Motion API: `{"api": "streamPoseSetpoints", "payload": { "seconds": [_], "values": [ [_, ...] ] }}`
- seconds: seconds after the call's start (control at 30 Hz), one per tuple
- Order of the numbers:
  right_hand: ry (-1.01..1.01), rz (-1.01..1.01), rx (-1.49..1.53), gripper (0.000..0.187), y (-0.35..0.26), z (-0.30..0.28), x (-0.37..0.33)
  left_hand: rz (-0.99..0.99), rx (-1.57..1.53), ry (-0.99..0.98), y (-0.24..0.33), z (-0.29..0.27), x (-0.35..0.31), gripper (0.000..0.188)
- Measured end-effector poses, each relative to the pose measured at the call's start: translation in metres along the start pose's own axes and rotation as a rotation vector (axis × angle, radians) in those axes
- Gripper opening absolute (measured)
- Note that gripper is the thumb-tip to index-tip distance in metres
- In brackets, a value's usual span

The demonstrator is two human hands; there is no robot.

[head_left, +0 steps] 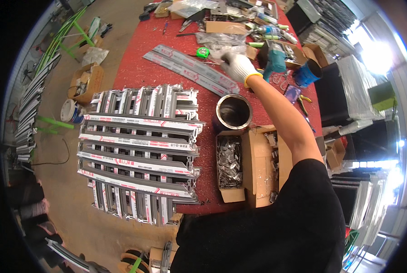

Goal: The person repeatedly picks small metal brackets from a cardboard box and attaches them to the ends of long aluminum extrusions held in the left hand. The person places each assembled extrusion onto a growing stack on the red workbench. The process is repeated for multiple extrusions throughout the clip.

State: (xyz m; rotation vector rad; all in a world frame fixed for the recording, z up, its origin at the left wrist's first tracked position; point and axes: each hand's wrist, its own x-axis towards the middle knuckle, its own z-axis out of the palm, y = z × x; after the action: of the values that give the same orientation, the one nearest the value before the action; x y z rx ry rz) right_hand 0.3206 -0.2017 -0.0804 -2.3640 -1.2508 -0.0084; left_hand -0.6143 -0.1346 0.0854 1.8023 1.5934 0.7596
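My right hand (241, 68), in a white knit glove with a yellow cuff, reaches over the far part of the red table (137, 59). Its fingers are blurred and turned away, so their grip is unclear. Just left of it lie two long grey metal strips (190, 68) with printed film and a bright green tape measure (202, 53). On its right stands a teal power tool (275, 63). Crumpled clear plastic (219, 42) is just beyond the glove. My left hand is out of view.
A crisscross stack of film-covered metal profiles (140, 150) overhangs the table's left edge. Near me are an open round can (234, 111), a carton of small metal parts (230, 161) and another open carton (260, 159). A blue can (307, 73) and pliers (302, 105) lie right.
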Motion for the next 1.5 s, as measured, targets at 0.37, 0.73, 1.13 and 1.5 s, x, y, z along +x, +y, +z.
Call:
{"api": "streamPoseSetpoints", "payload": {
  "seconds": [0.37,0.73,1.13,1.5],
  "values": [
    [0.044,-0.040,0.190,0.028,-0.172,-0.131,-0.230,-0.307,-0.523,-0.712,-0.004,0.115,0.035,0.086],
    [-0.004,0.637,-0.046,0.027,-0.204,0.028,-0.353,-0.150,-0.249,-1.043,0.045,0.187,0.033,0.067],
    [-0.455,0.249,-0.545,0.024,-0.146,0.034,-0.306,-0.220,-0.328,-1.031,0.030,0.191,0.005,0.052],
    [-0.622,0.176,-0.468,0.025,-0.174,0.019,-0.304,-0.217,-0.304,-0.958,0.041,0.227,-0.044,0.041]
  ]
}}
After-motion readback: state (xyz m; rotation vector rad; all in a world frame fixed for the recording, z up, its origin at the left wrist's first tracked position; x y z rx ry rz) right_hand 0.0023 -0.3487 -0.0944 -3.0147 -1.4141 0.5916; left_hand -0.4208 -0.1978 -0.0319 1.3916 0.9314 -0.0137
